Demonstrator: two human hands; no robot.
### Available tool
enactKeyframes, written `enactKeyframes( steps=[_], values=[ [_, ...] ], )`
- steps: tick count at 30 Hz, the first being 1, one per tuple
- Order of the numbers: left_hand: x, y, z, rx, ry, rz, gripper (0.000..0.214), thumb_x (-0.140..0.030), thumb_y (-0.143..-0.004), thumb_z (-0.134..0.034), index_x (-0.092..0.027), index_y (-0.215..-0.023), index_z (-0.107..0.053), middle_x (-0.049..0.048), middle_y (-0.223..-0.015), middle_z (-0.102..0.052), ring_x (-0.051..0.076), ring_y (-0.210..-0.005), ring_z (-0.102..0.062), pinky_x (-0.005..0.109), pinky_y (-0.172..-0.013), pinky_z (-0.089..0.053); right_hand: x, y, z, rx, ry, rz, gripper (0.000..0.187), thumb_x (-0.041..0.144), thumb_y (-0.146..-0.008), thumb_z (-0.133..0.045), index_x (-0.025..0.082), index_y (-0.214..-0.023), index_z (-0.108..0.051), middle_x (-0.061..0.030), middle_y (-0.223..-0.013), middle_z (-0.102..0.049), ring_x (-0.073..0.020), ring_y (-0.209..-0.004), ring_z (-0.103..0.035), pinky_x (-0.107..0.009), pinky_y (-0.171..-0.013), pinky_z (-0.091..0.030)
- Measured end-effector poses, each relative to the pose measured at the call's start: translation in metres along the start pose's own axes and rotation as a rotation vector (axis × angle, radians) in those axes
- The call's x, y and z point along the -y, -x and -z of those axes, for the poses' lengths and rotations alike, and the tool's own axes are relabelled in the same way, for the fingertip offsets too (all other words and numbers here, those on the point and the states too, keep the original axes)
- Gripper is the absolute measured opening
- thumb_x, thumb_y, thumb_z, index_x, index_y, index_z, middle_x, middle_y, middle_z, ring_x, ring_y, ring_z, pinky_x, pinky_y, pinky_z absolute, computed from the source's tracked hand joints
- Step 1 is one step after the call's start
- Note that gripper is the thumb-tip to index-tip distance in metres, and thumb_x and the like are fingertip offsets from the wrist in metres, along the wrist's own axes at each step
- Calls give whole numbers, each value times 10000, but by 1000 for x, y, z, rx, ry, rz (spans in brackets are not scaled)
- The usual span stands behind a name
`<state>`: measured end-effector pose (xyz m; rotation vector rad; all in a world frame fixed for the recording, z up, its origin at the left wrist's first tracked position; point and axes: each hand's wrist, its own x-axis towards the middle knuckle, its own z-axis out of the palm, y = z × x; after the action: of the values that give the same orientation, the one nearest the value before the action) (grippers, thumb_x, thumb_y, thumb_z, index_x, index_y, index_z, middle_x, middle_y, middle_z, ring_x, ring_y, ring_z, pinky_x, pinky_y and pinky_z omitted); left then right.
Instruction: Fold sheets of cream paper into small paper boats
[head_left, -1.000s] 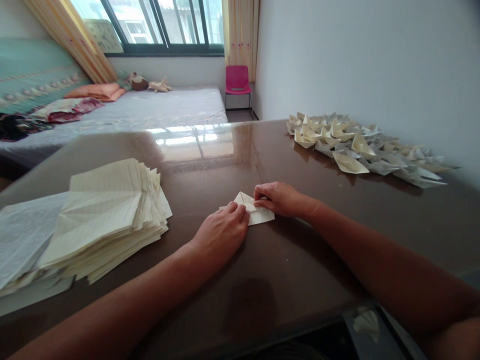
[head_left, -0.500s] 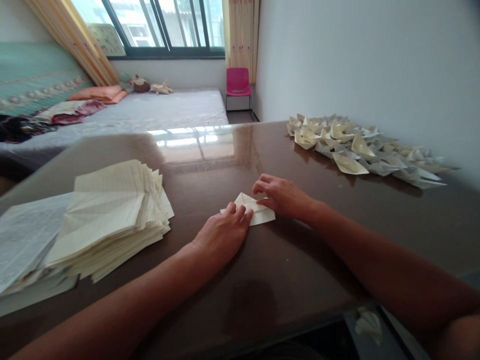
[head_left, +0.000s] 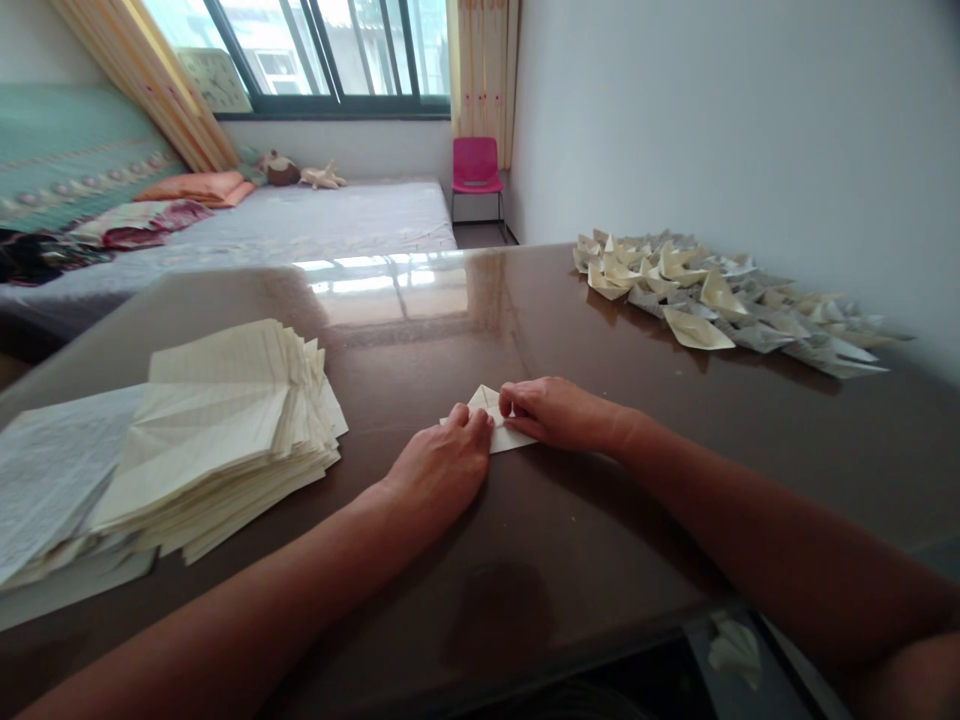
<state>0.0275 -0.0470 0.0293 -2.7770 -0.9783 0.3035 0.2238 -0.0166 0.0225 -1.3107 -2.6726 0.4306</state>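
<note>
A small, partly folded piece of cream paper point(head_left: 486, 405) lies flat on the dark brown table point(head_left: 570, 520). My left hand point(head_left: 442, 470) rests palm down on its near left part, fingers together and pressing it flat. My right hand point(head_left: 551, 413) lies over its right part, fingers curled and pressing down on the fold. Only the pointed top and a sliver of the lower edge of the paper show between the two hands.
A thick stack of cream and grey sheets point(head_left: 187, 440) lies at the left of the table. Several folded paper boats point(head_left: 712, 295) are heaped along the wall at the right. A bed point(head_left: 300, 220), a pink chair point(head_left: 476, 165) and a window stand beyond the table.
My right hand has slid left over the folded paper and now covers its right end, with the fingers drawn in. My left hand has stayed pressing on the paper.
</note>
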Motion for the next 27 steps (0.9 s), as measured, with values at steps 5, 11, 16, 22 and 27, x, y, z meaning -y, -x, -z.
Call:
enactKeyframes(
  steps=[5, 11, 16, 22, 27],
  values=[
    [3, 1, 2, 18, -28, 5, 291, -85, -889, -420, -38, -1080, -635, 168, -1021, -579, 254, -952, -524, 335, -745, -523, -4, 2, 5, 44, 46, -25, 107, 274, -881, -503, 194, -877, -573, -39, -836, -680, -153, -731, -586, -234, -618, -313],
    [-1, 1, -3, 3, -60, 25, 302, -73, -879, -432, -7, -1109, -618, 192, -1011, -589, 253, -913, -540, 329, -686, -506, -2, 2, 8, 68, 111, -52, 138, 275, -897, -480, 193, -913, -589, -45, -854, -688, -159, -736, -600, -244, -603, -304],
    [-4, 2, -3, 11, -67, 31, 311, -77, -878, -441, -18, -1130, -613, 189, -1006, -596, 248, -898, -548, 316, -655, -490, 11, 4, 10, 71, 185, 132, 233, 261, -955, -392, 199, -1000, -611, -65, -969, -662, -162, -825, -601, -255, -656, -338],
    [-2, 3, 1, 26, -43, 38, 268, -89, -871, -461, -51, -1059, -648, 169, -979, -595, 264, -902, -558, 320, -620, -487, 24, 13, 10, 95, 334, 164, 244, 197, -922, -474, 238, -1100, -637, -75, -1030, -636, -205, -940, -582, -282, -716, -391],
    [-1, 5, 5, 66, -80, 91, 261, -49, -853, -454, -47, -1012, -661, 170, -933, -601, 241, -845, -574, 302, -593, -480, 27, 18, 17, 137, 390, 58, 230, 190, -904, -503, 203, -1065, -668, -109, -1035, -640, -212, -929, -592, -278, -693, -416]
  ],
)
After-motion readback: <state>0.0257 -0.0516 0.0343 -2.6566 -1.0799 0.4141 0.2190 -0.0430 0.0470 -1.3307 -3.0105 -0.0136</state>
